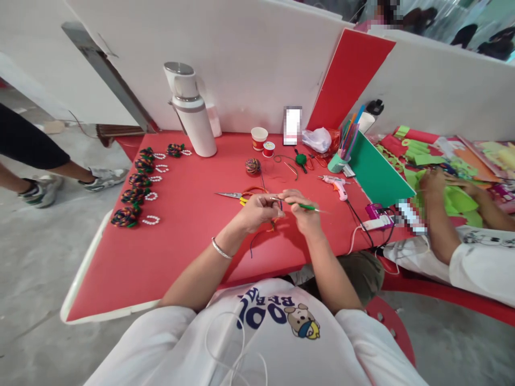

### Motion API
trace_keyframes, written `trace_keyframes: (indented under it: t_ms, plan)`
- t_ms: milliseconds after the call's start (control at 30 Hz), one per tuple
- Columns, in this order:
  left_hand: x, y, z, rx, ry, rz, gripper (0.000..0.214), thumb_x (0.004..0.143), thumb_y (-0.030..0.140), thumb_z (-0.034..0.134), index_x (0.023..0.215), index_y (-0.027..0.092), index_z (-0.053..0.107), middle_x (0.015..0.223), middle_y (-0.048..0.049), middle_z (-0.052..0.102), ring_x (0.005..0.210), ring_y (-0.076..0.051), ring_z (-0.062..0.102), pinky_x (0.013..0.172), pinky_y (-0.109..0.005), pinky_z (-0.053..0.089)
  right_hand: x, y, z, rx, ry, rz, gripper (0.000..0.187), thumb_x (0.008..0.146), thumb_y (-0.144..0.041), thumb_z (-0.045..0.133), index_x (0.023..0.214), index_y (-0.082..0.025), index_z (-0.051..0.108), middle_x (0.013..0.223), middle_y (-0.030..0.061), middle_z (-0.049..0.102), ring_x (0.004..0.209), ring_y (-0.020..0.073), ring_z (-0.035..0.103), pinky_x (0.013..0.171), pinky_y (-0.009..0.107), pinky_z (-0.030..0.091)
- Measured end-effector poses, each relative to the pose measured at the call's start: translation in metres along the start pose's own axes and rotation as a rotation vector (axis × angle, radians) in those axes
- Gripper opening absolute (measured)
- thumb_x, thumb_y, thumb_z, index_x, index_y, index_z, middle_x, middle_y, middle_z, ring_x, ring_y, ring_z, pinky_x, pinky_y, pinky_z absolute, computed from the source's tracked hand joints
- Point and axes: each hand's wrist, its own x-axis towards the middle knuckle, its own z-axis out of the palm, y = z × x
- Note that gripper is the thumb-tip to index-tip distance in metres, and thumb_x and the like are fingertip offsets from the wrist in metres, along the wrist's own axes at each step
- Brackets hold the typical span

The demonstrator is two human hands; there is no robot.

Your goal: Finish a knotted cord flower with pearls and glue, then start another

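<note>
Between the fingers of my right hand (304, 215) is a thin crochet hook with a green handle (308, 207), its metal tip pointing at my other hand. My left hand (260, 210) is closed in a pinch on multicoloured yarn (274, 225), which hangs below the fingers with a dark blue tail. The hook's tip meets the yarn at the left fingertips; the stitches there are too small to make out. A strand runs up to a multicoloured yarn ball (253, 166). Just beyond my left hand lie scissors (230, 194) with orange and yellow handles, partly hidden.
Multicoloured yarn bundles (125, 216) and white bead loops (151, 220) line the table's left side. A white bottle (197, 126), paper cup (259, 138) and thread spool (269, 149) stand behind. Rightward are a pink glue gun (338, 187), a pen holder (338, 162) and a co-worker's hands (434, 187).
</note>
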Motion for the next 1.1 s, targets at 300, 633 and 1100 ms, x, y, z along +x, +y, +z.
trace_keyframes:
  t_ms: [300, 633, 1100]
  plan:
    - [-0.002, -0.002, -0.001, 0.098, 0.089, 0.128, 0.054, 0.059, 0.025, 0.093, 0.111, 0.013, 0.079, 0.085, -0.0037, 0.072, 0.060, -0.008, 0.052, 0.056, -0.022, 0.040, -0.019, 0.001, 0.014, -0.192, 0.159, -0.021, 0.031, 0.095, -0.058, 0.064, 0.095, -0.031, 0.079, 0.099, 0.0031, 0.081, 0.112, 0.0249, 0.069, 0.103, 0.049, 0.055]
    - [0.002, -0.003, -0.003, 0.038, 0.185, 0.175, 0.054, 0.057, 0.040, 0.097, 0.100, 0.013, 0.081, 0.073, -0.0019, 0.070, 0.055, -0.007, 0.051, 0.051, -0.021, 0.040, -0.022, -0.005, 0.015, -0.273, 0.136, -0.071, 0.020, 0.099, -0.045, 0.064, 0.098, -0.031, 0.079, 0.103, 0.0019, 0.082, 0.109, 0.0240, 0.068, 0.101, 0.049, 0.054]
    - [0.005, -0.005, 0.001, -0.172, 0.150, 0.079, 0.054, 0.053, 0.026, 0.097, 0.102, 0.012, 0.080, 0.061, 0.0027, 0.064, 0.044, -0.003, 0.043, 0.043, -0.018, 0.027, -0.031, -0.003, 0.025, -0.622, 0.280, -0.274, 0.028, 0.100, -0.054, 0.059, 0.101, -0.035, 0.079, 0.107, 0.0029, 0.080, 0.109, 0.0242, 0.064, 0.100, 0.048, 0.051]
